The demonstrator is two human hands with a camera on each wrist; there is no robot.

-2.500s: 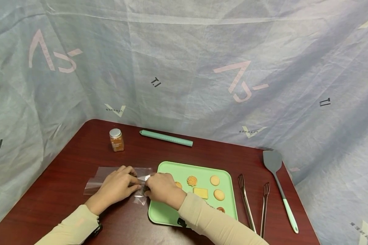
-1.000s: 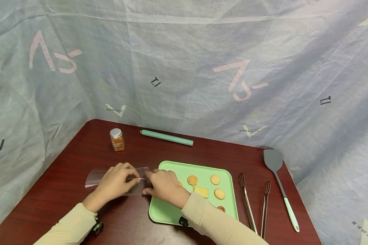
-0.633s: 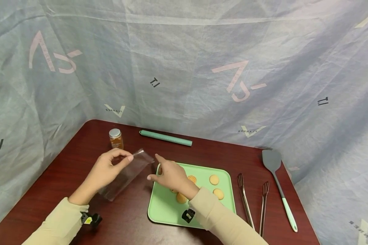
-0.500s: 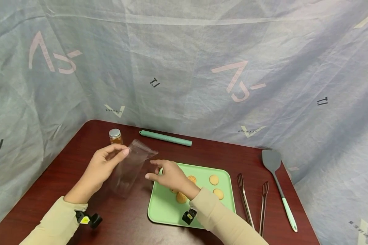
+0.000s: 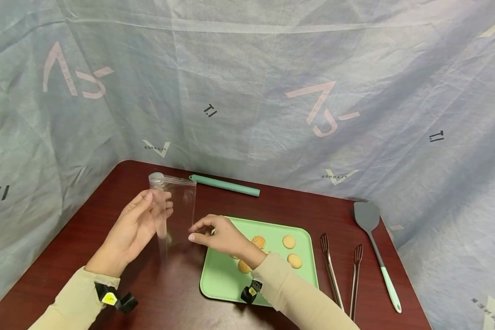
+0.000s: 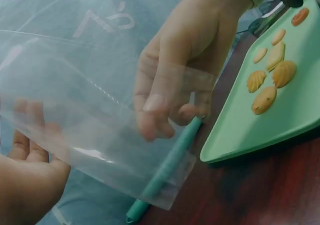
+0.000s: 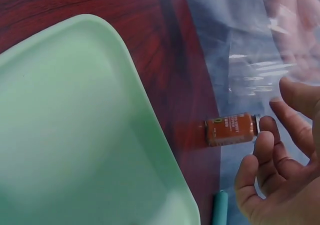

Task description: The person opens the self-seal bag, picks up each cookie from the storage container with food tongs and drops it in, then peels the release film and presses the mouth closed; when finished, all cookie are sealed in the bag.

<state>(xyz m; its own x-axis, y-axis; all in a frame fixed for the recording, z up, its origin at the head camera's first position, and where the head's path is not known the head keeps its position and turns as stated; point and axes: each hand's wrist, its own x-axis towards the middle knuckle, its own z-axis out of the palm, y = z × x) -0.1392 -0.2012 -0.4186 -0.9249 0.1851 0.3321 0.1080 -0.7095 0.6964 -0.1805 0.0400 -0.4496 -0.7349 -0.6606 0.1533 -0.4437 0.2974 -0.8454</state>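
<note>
A clear plastic bag (image 5: 180, 206) stands upright above the table, its top edge level with the bottle cap behind it. My left hand (image 5: 134, 224) holds the bag's left side, with fingers showing through the film. In the left wrist view the bag (image 6: 95, 130) spreads in front of both hands. My right hand (image 5: 222, 236) is at the bag's right edge, above the tray's left rim. In the right wrist view, the right hand's thumb and forefinger (image 7: 295, 120) are slightly apart, the other fingers loosely bent. The green tray (image 5: 218, 286) bears several cookies (image 5: 288, 241).
A spice bottle (image 7: 231, 129) with orange-brown contents stands behind the bag. The teal stick-shaped case (image 5: 227, 185) lies along the back edge. Metal tongs (image 5: 332, 270) and a grey spatula (image 5: 367, 217) lie right of the tray. A fabric sheet (image 5: 247, 91) hangs behind the table.
The bag has come up off the table and now stands upright, fully spread. My left hand has risen with it. My right hand let go, then came back to its right edge.
</note>
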